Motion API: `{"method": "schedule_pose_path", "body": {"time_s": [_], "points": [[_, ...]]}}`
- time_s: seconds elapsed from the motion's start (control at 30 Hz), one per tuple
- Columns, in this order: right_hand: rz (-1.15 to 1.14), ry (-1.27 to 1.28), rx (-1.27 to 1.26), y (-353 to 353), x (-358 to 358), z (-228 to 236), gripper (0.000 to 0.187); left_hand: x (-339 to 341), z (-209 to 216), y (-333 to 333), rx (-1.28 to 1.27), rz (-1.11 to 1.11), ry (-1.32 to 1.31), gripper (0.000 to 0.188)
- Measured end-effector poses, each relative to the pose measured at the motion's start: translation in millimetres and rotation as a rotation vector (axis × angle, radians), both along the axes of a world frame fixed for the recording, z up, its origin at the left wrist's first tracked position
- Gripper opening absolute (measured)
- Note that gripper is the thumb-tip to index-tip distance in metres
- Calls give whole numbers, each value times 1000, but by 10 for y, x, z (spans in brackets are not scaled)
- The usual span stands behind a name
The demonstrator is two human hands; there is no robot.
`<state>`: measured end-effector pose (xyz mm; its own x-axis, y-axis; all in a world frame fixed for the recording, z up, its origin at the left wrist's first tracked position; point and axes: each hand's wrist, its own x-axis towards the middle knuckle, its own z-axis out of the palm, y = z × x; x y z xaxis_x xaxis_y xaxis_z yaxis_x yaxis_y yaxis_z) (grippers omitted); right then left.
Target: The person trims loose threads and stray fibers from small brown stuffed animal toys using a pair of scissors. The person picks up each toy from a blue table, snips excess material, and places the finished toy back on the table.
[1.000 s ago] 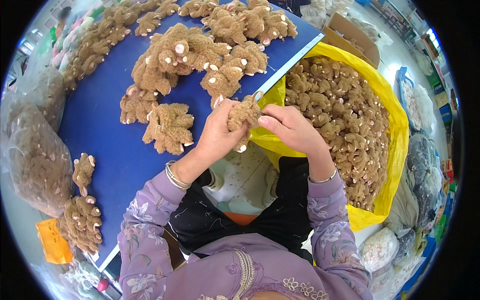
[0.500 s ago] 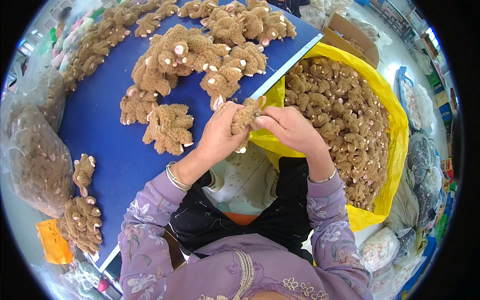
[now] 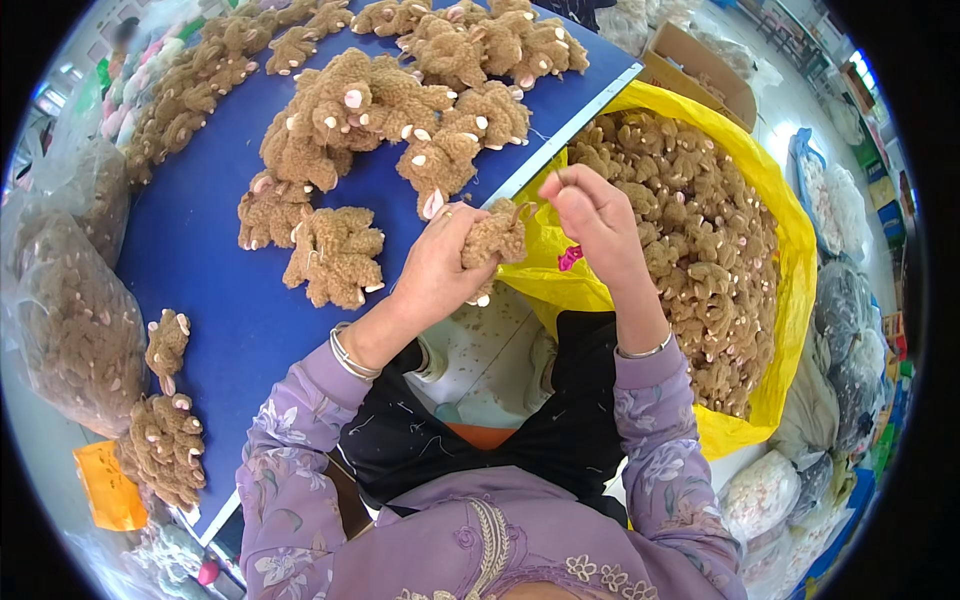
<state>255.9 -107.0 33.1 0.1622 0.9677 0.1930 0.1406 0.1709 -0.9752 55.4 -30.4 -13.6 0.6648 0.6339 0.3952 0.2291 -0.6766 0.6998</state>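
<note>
My left hand [image 3: 438, 258] is closed around a small brown plush toy [image 3: 497, 232], above the gap between the blue table and the yellow sack. A loop of brown string or ribbon stands up at the toy's right side. Just right of the toy, my right hand [image 3: 597, 215] is raised apart from it, thumb and fingers pinched. Something thin and dark shows at its fingertips, and a magenta piece [image 3: 570, 258] sticks out below the palm; the fingers hide most of it. Fluffy brown plush toys [image 3: 335, 255] with pale paws or ears lie on the table near my left hand.
The blue table [image 3: 230, 350] carries more plush heaps toward its far edge. A yellow sack [image 3: 795, 330] full of brown plush pieces stands close at my right. Clear plastic bags [image 3: 75, 310] line the left side. A cardboard box [image 3: 700, 75] is behind the sack.
My right hand has drawn away from the toy, up and to the right, and the magenta piece now shows below it. My left hand keeps its hold on the toy nearly unmoved.
</note>
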Motion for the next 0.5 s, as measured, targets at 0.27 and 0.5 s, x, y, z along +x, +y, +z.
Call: {"method": "schedule_pose_path", "body": {"time_s": [0.27,0.5], "points": [[-277,-48,25,104,-97,-110,16,4,46,-8,12,-114,-55,43],[199,-250,-80,26,46,8,21,18,34,-29,86,-108,-84,41]]}}
